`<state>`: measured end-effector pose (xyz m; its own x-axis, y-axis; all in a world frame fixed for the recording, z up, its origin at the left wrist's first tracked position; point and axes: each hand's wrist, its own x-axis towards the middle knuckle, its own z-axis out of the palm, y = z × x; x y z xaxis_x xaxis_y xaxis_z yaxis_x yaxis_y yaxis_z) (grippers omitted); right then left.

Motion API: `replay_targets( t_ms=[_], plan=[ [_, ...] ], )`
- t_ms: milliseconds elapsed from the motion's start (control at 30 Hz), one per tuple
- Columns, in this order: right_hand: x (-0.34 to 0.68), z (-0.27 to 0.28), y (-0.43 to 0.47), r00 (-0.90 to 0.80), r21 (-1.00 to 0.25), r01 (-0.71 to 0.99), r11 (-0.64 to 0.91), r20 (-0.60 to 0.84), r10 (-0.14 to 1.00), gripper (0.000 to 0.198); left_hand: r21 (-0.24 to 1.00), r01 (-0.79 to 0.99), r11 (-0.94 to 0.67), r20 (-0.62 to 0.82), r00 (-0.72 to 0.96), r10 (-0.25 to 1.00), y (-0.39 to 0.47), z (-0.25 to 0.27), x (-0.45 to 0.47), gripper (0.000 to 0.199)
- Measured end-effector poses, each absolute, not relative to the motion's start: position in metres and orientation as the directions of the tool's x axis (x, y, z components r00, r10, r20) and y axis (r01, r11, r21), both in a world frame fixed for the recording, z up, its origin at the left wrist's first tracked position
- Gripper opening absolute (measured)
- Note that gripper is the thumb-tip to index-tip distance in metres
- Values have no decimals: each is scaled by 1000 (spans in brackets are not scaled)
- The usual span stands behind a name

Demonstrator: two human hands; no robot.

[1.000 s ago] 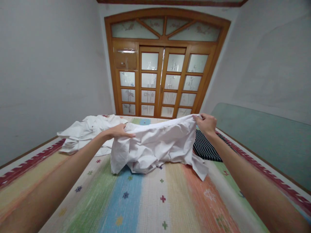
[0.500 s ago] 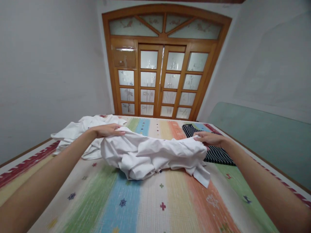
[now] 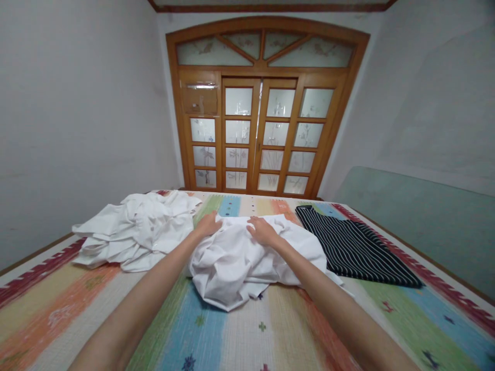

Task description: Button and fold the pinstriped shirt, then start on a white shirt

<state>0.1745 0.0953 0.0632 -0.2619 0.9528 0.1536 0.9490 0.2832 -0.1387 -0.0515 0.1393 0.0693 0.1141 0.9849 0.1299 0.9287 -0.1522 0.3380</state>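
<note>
A crumpled white garment (image 3: 240, 263) lies bunched on the striped bedspread in front of me, its exact kind hidden by the folds. My left hand (image 3: 208, 224) grips its far left edge, fingers closed on the fabric. Close by to the right, my right hand (image 3: 263, 231) is at the far edge near the middle, its fingers bent onto the cloth. The fabric under both palms is partly hidden.
Left of the garment is a loose heap of white clothes (image 3: 143, 226). A folded black garment with white stripes (image 3: 359, 247) lies flat at the right. The bedspread (image 3: 247, 330) covers the bed; a pale green headboard-like panel (image 3: 417, 216) runs along its right side.
The white garment, earlier stretched between my hands, now lies bunched on the bed. My right hand has left its right end and moved left; my left hand has shifted right.
</note>
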Motion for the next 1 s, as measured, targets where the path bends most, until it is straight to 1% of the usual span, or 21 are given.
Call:
replay_targets(
  t_ms=[100, 167, 233, 300, 367, 433, 467, 533, 600, 633, 667, 733, 800, 833, 900, 967, 1000],
  plan=[
    [160, 37, 102, -245, -156, 960, 233, -59, 968, 49, 408, 903, -137, 98, 106, 990, 131, 62, -60, 54],
    [159, 26, 105, -184, -151, 975, 165, -122, 975, 55, 488, 869, -87, 59, 67, 996, 123, 63, -72, 55],
    [161, 20, 110, -112, -142, 986, 93, -133, 985, 60, 567, 823, 7, -36, 16, 999, 114, 68, -87, 53],
    [163, 18, 115, -48, -133, 991, 30, -139, 989, 61, 647, 755, 107, -176, 11, 984, 106, 71, -104, 55],
    [164, 18, 121, -10, -131, 991, -9, -143, 990, 61, 732, 656, 183, -302, 72, 951, 96, 73, -119, 59],
    [163, 17, 127, 20, -133, 990, -39, -141, 990, 62, 813, 543, 208, -354, 178, 918, 84, 71, -131, 61],
    [163, 15, 130, 38, -137, 989, -57, -137, 990, 62, 850, 487, 198, -348, 238, 907, 77, 68, -135, 62],
    [162, 12, 134, 86, -149, 983, -106, -132, 988, 62, 916, 374, 144, -278, 337, 900, 64, 60, -136, 60],
    [161, 8, 136, 129, -163, 975, -149, -126, 984, 62, 958, 278, 72, -180, 383, 906, 51, 49, -131, 57],
    [161, 7, 136, 138, -167, 973, -158, -124, 983, 62, 964, 262, 40, -143, 385, 912, 45, 44, -127, 57],
    [160, 6, 136, 137, -171, 973, -157, -123, 983, 62, 962, 272, 10, -117, 381, 917, 40, 39, -123, 57],
    [160, 6, 135, 132, -173, 973, -152, -126, 983, 62, 934, 354, -45, -100, 380, 919, 31, 34, -116, 55],
    [160, 7, 134, 134, -173, 973, -155, -132, 982, 62, 892, 445, -81, -99, 367, 925, 23, 37, -112, 53],
    [160, 8, 134, 135, -172, 973, -157, -134, 982, 63, 883, 461, -89, -93, 358, 929, 19, 43, -113, 52],
    [160, 10, 134, 121, -156, 977, -142, -139, 983, 63, 901, 429, -66, -94, 341, 935, 10, 61, -119, 54],
    [161, 12, 136, 89, -128, 986, -107, -142, 986, 63, 940, 341, -11, -108, 327, 939, 1, 85, -132, 59],
    [162, 13, 138, 80, -115, 989, -97, -146, 986, 63, 955, 295, 8, -95, 285, 954, -4, 99, -141, 62]
  ],
)
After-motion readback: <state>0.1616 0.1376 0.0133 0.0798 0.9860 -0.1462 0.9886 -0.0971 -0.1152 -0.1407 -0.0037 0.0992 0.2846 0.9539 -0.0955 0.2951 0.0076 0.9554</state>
